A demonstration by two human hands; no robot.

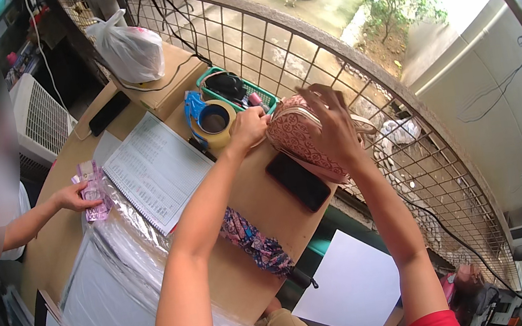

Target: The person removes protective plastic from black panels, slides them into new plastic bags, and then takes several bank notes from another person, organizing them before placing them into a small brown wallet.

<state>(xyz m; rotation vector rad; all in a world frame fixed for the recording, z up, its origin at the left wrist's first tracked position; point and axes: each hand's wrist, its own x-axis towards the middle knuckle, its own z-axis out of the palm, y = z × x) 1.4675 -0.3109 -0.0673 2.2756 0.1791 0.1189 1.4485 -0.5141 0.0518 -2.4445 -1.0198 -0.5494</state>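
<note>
A pink patterned zip bag stands near the table's right edge, by the wire railing. At the bag's left end my left hand is closed, its fingertips pinching the bag's edge; the exact part is hidden. My right hand is raised over the bag's right side, its fingers spread and apart. Just below the bag lies a dark-screened phone in a reddish case. A green basket holding a black item and small things is beyond my left hand. Beside that hand stands a wide tape roll.
Between my forearms lies a folded floral umbrella. A spiral notebook and plastic-wrapped sheets are at left. There, another person's hand holds purple banknotes. A mesh railing bounds the far side; white paper lies below right.
</note>
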